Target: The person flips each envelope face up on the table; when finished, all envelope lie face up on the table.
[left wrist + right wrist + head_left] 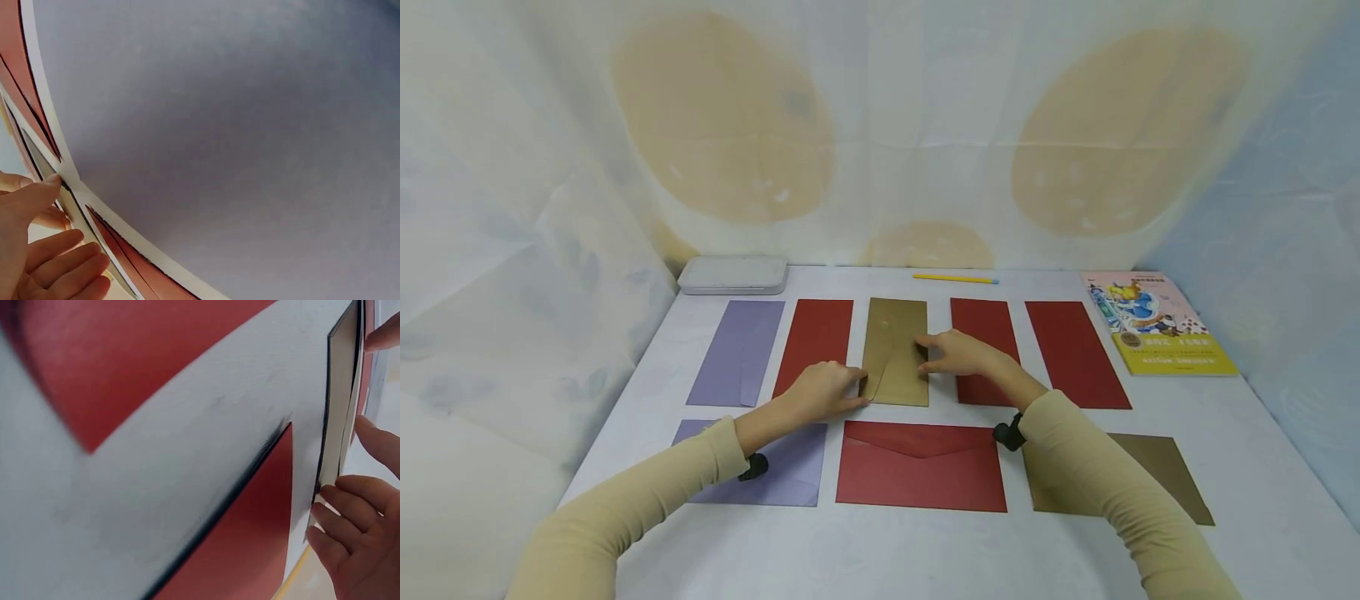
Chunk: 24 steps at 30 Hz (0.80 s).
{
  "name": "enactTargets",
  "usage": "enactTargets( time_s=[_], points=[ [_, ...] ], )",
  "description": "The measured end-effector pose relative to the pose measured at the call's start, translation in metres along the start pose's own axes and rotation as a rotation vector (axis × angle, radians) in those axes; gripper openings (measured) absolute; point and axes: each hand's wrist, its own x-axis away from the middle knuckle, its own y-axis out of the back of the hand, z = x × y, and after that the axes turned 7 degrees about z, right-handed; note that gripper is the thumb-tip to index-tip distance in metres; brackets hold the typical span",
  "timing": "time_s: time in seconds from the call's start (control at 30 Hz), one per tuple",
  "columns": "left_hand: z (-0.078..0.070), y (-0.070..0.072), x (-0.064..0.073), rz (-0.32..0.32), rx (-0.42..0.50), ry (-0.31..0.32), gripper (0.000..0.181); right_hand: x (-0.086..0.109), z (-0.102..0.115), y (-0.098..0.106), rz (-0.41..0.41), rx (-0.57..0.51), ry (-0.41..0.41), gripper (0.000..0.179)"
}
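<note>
A gold envelope (895,379) lies upright in the middle of the back row, its flap seam showing. My left hand (820,392) touches its near left corner, thumb and fingertips at the edge. My right hand (958,354) is at its right edge, fingertips touching it and the forearm crossing over a red envelope (985,321). In the left wrist view the left thumb (40,197) meets the envelope's edge while the other fingers spread loosely. The right wrist view shows the right fingers (350,515) stretched along the envelope's side.
Back row: a purple envelope (737,354), a red envelope (816,337) and another red envelope (1075,354). Front row: a purple envelope (790,467), a red envelope (921,471), a gold envelope (1157,467). Behind: a grey case (733,275), a yellow pencil (955,278), a book (1157,325).
</note>
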Motion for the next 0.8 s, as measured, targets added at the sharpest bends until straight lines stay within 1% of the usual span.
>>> enactTargets(
  time_s=[0.13,0.27,0.4,0.6,0.73,0.8],
  points=[
    [0.0,0.001,0.001,-0.007,0.041,-0.052,0.026,0.003,-0.003,-0.001,-0.03,0.013,0.031,0.063],
    [0.001,0.002,0.002,0.015,0.057,-0.104,0.03,0.006,-0.003,0.0,-0.044,0.012,0.063,0.059],
    [0.001,0.001,0.005,0.047,0.059,-0.111,0.034,0.008,-0.002,-0.002,-0.027,0.002,0.078,0.058],
    [0.002,0.001,0.005,0.077,0.088,-0.093,0.036,0.006,-0.004,-0.005,-0.021,0.016,0.086,0.057],
    [0.003,0.001,0.003,0.062,0.111,-0.129,0.039,0.009,-0.006,-0.005,-0.045,0.022,0.098,0.057],
    [0.003,0.001,0.002,0.047,0.127,-0.162,0.038,0.012,-0.008,-0.005,-0.062,0.011,0.097,0.057]
  ],
)
